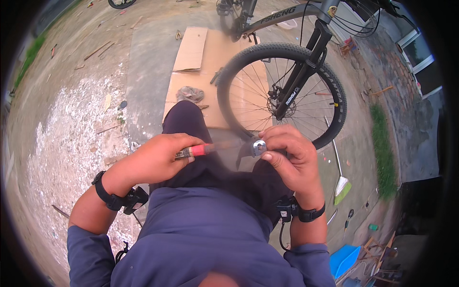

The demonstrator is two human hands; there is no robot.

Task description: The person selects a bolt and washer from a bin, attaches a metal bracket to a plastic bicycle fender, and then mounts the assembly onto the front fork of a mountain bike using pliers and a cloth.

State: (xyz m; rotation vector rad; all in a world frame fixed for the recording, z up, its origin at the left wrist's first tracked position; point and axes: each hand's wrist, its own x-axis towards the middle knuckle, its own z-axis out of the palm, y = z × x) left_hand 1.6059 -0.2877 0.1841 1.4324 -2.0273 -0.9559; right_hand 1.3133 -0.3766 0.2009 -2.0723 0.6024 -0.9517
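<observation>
Above my lap, my left hand (165,155) is closed round a slim tool with a red band (197,150). Its brownish far end is smeared by motion and points at my right hand, so I cannot tell whether it is a brush. The thumb and fingers of my right hand (291,153) pinch a small silver metal part with a hole (259,147). Next to that part is a dark, blurred shape (245,154), partly see-through. The tool's blurred end lies close to the metal part; whether they touch is unclear.
Just ahead stands a grey bicycle (294,14), its front wheel (224,81) close to my knees. Cardboard sheets (191,48) lie under it, with a crumpled rag (190,94) on top. To the right are a broom (342,186) and a blue dustpan (344,260).
</observation>
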